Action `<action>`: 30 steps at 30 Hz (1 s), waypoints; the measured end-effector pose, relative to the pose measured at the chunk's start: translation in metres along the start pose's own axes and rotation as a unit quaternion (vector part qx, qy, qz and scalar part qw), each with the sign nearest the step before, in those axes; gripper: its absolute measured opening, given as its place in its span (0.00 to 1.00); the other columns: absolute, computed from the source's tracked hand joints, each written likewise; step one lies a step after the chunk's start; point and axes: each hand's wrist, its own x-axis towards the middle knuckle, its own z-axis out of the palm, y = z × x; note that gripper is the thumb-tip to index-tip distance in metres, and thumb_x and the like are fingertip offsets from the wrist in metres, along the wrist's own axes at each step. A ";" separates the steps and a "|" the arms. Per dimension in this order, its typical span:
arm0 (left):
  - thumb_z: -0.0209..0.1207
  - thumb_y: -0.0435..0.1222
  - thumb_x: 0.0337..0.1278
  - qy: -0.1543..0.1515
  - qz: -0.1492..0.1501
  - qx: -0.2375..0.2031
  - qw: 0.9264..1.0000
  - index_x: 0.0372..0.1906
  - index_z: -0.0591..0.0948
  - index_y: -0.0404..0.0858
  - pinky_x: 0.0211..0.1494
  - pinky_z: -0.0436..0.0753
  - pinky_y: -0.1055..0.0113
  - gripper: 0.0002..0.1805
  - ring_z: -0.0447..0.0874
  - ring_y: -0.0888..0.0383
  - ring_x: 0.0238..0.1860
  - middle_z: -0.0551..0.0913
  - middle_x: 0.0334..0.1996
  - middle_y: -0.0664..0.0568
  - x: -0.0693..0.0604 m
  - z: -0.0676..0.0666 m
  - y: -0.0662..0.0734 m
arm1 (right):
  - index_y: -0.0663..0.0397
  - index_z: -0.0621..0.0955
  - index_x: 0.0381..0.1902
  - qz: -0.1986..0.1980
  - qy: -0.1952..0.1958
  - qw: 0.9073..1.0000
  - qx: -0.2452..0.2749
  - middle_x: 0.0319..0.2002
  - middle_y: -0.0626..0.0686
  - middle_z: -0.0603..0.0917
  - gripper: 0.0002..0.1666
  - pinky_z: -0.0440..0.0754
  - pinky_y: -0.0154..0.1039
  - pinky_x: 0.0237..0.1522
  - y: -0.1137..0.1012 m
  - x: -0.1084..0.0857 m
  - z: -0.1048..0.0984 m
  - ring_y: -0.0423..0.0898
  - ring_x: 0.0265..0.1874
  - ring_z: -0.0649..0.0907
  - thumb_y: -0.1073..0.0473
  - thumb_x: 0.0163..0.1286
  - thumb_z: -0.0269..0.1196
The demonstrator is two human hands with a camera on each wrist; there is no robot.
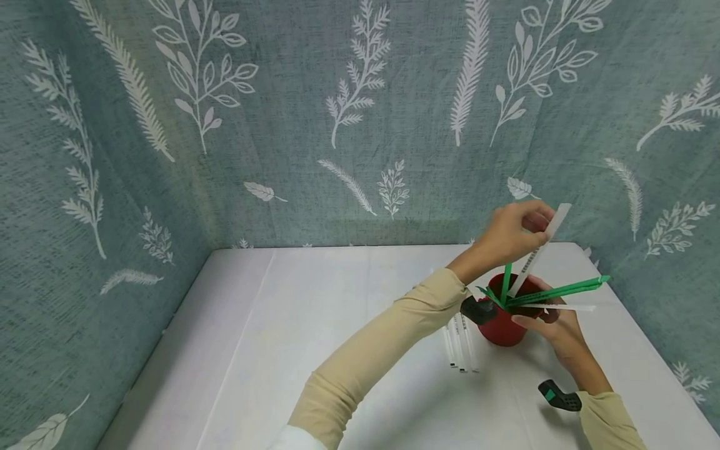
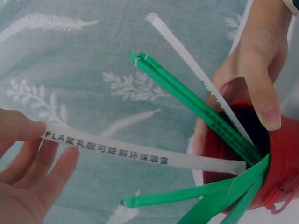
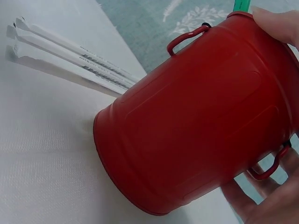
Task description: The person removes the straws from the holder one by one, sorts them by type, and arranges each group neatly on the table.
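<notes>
A white paper-wrapped straw [image 2: 117, 150], printed with black lettering, is pinched near its upper end by my left hand [image 1: 509, 232]. Its lower end is inside the mouth of a red metal bucket [image 1: 502, 329]. My right hand [image 1: 564, 332] grips that bucket around its rim, thumb at the opening. Several green-wrapped straws [image 2: 194, 105] and another white straw [image 2: 187, 60] lean out of the bucket in different directions. In the right wrist view the bucket stands tilted in frame, its small side handle [image 3: 187, 39] showing. The bucket's inside is mostly hidden.
Several white wrapped straws [image 3: 74, 51] lie side by side on the white table [image 1: 315, 337], just left of the bucket. A green leaf-patterned cloth [image 1: 292, 125] hangs behind and beside the table. Black wrist devices sit near both hands.
</notes>
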 end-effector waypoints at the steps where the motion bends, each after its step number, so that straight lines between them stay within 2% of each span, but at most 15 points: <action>1: 0.60 0.32 0.60 0.010 0.006 -0.008 1.000 0.48 0.79 0.41 0.37 0.75 0.82 0.12 0.76 0.73 0.36 0.81 0.36 0.57 0.000 -0.001 0.000 | 0.51 0.65 0.69 0.003 0.002 1.000 0.006 0.56 0.44 0.74 0.44 0.76 0.27 0.40 -0.001 0.000 0.000 0.41 0.47 0.73 0.72 0.56 0.66; 8: 0.60 0.29 0.59 0.069 0.047 -0.079 0.993 0.48 0.78 0.36 0.36 0.78 0.81 0.12 0.78 0.70 0.35 0.82 0.38 0.50 -0.004 -0.009 -0.004 | 0.49 0.62 0.71 0.015 -0.005 1.000 -0.007 0.57 0.39 0.71 0.45 0.77 0.24 0.41 -0.004 -0.004 -0.001 0.40 0.48 0.73 0.71 0.58 0.66; 15: 0.60 0.27 0.58 0.103 0.064 -0.110 0.987 0.49 0.77 0.33 0.36 0.80 0.79 0.13 0.79 0.67 0.35 0.81 0.38 0.46 -0.008 -0.019 -0.003 | 0.46 0.62 0.71 0.014 -0.012 1.000 0.000 0.63 0.46 0.67 0.47 0.77 0.25 0.44 0.025 -0.002 -0.010 0.40 0.52 0.71 0.70 0.57 0.67; 20: 0.60 0.27 0.58 0.123 0.066 -0.135 0.981 0.50 0.77 0.33 0.37 0.82 0.77 0.14 0.79 0.66 0.36 0.81 0.38 0.45 -0.010 -0.028 0.001 | 0.44 0.61 0.72 0.020 -0.009 1.000 -0.013 0.62 0.49 0.68 0.47 0.79 0.27 0.44 0.038 0.003 -0.015 0.43 0.53 0.71 0.70 0.57 0.67; 24: 0.60 0.26 0.58 0.134 0.069 -0.175 0.973 0.50 0.76 0.31 0.37 0.83 0.74 0.14 0.80 0.64 0.36 0.80 0.38 0.42 -0.011 -0.035 0.002 | 0.48 0.60 0.72 0.014 -0.016 1.000 -0.013 0.60 0.49 0.69 0.47 0.78 0.27 0.44 0.033 0.003 -0.014 0.43 0.53 0.71 0.69 0.58 0.67; 30: 0.60 0.24 0.57 0.149 0.055 -0.225 0.961 0.51 0.76 0.30 0.36 0.85 0.70 0.16 0.80 0.60 0.36 0.79 0.40 0.39 -0.013 -0.047 0.003 | 0.45 0.61 0.72 0.010 -0.013 1.000 -0.021 0.61 0.47 0.69 0.48 0.78 0.26 0.45 0.027 0.004 -0.012 0.42 0.54 0.70 0.70 0.57 0.67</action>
